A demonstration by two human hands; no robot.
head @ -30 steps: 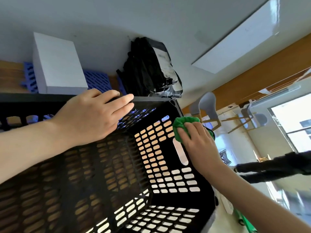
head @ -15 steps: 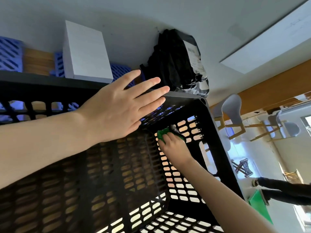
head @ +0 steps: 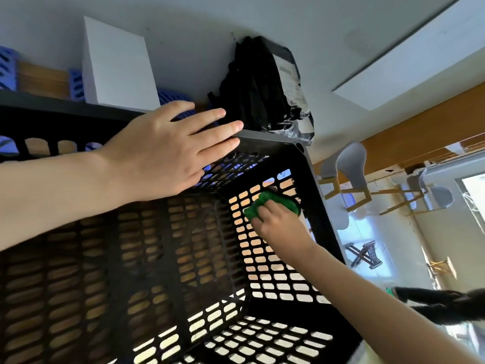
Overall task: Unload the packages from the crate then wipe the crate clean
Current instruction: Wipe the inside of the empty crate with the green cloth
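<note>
Head view | crate (head: 325,222) black, empty | our left hand (head: 168,151) lay flat, fingers spread, on its far rim | right hand (head: 280,222) pinched green cloth (head: 278,203) against the inner right wall | we judged the crate stiff, light, best steadied by its rim; the cloth soft.

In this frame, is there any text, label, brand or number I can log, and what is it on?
No text here can be read.
Black package: a grey shipping label carries printed lines, too small and blurred to read.
White box: plain, no print visible.
Black crate, green cloth: no markings visible.
</note>
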